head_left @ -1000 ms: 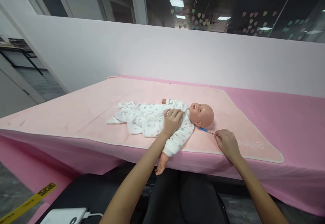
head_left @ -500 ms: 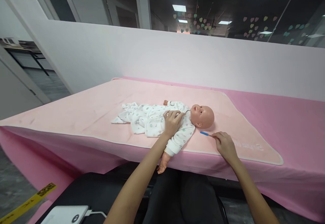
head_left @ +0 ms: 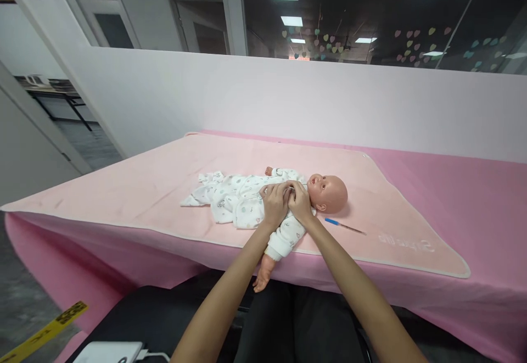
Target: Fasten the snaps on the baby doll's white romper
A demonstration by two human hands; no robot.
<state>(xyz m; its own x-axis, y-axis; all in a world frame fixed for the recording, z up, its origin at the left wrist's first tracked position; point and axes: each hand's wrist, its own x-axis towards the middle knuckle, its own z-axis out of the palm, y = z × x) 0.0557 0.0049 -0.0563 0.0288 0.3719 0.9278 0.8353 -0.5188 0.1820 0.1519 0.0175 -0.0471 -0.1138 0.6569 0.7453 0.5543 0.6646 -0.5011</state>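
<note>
A baby doll point(head_left: 328, 194) lies on its back, its bald head to the right, in a white patterned baby outfit point(head_left: 242, 198). At the outfit's upper chest, just below the neck, my left hand point(head_left: 275, 202) and my right hand point(head_left: 300, 202) meet with fingers bent and pinched together on the cloth. The fingertips are partly hidden behind the knuckles. A thin stick with a blue end point(head_left: 332, 221) and a dark slender shaft lies on the blanket below the doll's head, apart from both hands. One doll arm hangs over the near edge.
A pale pink blanket point(head_left: 135, 187) with a light border covers part of the table with its darker pink cloth point(head_left: 444, 187). A white wall point(head_left: 288, 99) stands behind. A white power bank point(head_left: 109, 352) with a cable sits on a black surface at lower left.
My right hand has let go of the blue-ended stick, leaving it on the blanket, and moved left to the doll's chest beside my left hand. The view has tilted up slightly.
</note>
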